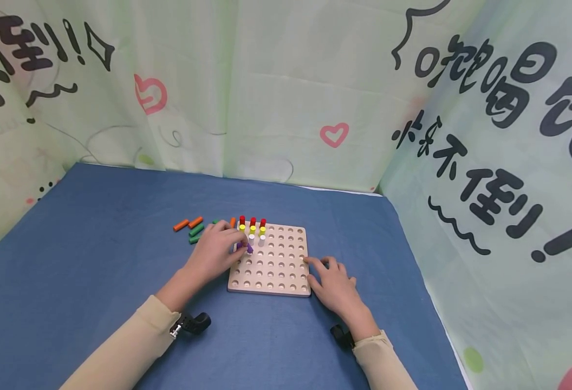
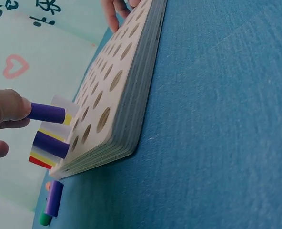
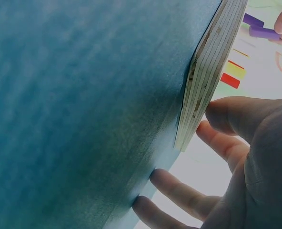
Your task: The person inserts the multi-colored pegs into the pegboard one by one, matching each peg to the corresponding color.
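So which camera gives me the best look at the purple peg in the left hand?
The left wrist view: the purple peg shows large and side-on, one end pinched in the left hand. The head view shows it only tiny; the right wrist view shows it small, near the upper right corner.

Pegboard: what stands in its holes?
Three red pegs, three yellow pegs, white pegs and a purple peg stand there. The left hand, pinching another purple peg, hides part of the pegboard in the head view; peg bottoms are covered.
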A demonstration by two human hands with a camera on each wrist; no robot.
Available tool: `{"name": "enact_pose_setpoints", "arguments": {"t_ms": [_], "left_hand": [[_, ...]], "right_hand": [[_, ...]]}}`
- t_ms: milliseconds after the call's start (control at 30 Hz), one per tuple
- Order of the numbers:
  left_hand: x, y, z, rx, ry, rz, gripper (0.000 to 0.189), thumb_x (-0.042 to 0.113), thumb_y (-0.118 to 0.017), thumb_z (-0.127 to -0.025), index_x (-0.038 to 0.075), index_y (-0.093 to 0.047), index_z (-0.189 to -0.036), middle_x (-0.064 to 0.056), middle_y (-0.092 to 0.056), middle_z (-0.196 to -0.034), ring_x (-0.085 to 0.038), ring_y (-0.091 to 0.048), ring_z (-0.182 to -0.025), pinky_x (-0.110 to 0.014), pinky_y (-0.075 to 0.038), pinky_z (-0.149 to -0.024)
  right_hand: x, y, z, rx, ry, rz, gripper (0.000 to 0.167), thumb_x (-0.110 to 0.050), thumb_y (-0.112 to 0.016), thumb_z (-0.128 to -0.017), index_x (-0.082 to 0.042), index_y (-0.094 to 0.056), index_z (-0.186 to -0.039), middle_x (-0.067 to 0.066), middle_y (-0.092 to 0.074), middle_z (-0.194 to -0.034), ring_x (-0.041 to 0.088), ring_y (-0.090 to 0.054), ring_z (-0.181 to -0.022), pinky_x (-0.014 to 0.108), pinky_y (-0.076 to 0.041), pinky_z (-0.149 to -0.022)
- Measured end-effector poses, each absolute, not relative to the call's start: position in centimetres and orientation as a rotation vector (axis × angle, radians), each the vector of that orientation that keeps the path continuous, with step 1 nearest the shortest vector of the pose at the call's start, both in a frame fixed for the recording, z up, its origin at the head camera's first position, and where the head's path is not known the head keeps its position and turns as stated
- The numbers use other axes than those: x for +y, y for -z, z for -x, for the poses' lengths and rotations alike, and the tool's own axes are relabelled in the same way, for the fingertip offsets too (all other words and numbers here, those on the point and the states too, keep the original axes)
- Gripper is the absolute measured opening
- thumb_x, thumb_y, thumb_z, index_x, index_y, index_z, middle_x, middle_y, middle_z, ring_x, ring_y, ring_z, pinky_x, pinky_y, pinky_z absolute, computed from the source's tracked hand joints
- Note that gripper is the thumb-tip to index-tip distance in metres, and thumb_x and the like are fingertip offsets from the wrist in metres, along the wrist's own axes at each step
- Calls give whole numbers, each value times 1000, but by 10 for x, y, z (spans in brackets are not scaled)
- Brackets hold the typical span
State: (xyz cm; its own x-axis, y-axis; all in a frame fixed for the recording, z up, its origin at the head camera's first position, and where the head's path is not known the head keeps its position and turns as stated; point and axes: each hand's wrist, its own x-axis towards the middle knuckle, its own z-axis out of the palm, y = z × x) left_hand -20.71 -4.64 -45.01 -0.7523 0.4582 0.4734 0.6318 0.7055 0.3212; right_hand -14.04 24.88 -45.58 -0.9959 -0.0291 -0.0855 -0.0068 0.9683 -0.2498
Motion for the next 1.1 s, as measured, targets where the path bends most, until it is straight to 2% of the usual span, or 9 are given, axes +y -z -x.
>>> {"name": "enact_pose_setpoints", "arguments": {"t_ms": [600,933,1100], "left_hand": [[-42,461,211,-2572,594,839,10,18,-83,-88,21,-73,-89,6,-75,-90,-20,-54,-89,-41,-44,-82],[-42,463,208,-2619,624,837,8,15,-78,-91,21,-77,-96,0,-73,-107,-23,-56,-97,-45,-46,-87],[-42,463,207,-2629,645,827,11,14,-77,-91,20,-77,-101,-2,-72,-108,-25,-57,-101,-47,-47,-90]], "right_hand": [[249,455,140,3032,388,33,43,-34,-58,-105,-35,-54,-148,18,-49,-147,46,-47,-132,73,-39,-91],[249,455,140,3031,387,34,43,-33,-58,-105,-35,-54,-148,18,-49,-147,45,-47,-132,74,-39,-91],[249,455,140,3032,390,35,43,-34,-58,-105,-35,-54,-148,18,-49,-147,45,-47,-132,74,-39,-92]]}}
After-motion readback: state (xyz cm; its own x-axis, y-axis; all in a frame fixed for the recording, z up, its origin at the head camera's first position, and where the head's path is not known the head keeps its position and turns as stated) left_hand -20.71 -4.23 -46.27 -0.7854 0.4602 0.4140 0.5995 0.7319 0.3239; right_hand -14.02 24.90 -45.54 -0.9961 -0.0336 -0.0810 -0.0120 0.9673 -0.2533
